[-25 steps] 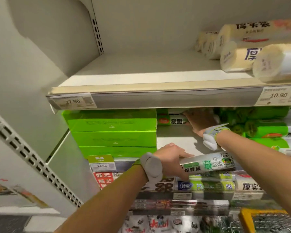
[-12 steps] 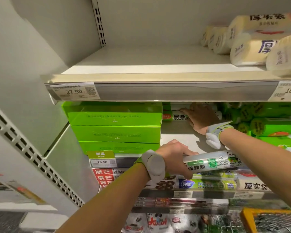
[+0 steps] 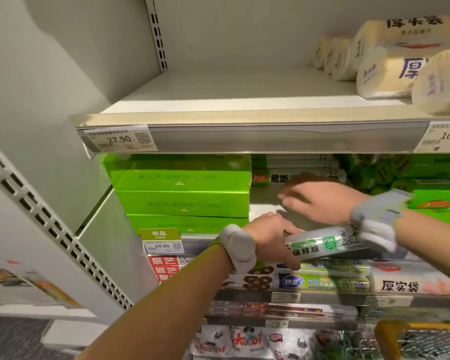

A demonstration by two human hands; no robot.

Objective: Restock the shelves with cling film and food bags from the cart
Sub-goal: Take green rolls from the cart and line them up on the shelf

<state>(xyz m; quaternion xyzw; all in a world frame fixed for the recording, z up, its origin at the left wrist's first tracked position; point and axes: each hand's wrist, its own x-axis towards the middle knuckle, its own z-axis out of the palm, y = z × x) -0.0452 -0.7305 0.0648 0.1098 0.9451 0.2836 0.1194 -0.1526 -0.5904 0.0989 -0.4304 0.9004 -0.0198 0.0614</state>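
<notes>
My left hand (image 3: 269, 236) grips a silvery cling film roll (image 3: 322, 242) by its left end, holding it level in front of the middle shelf (image 3: 260, 210). My right hand (image 3: 320, 201) hovers blurred above the bare gap on that shelf, fingers spread and holding nothing. Behind it lie stacked cling film rolls (image 3: 304, 175) with panda print. Green boxes (image 3: 182, 193) are stacked three high to the left of the gap. Green rolls (image 3: 426, 183) are piled to the right.
The upper shelf (image 3: 244, 118) carries cream food bag rolls (image 3: 390, 66) at its right. Lower shelves hold more film and bag packs (image 3: 322, 281). The yellow-rimmed cart (image 3: 421, 339) sits at the bottom right. A perforated white panel (image 3: 50, 224) runs down the left.
My right hand has pulled back from the stacked rolls at the rear toward the shelf's front, fingers spread. My left hand still holds the roll in about the same place.
</notes>
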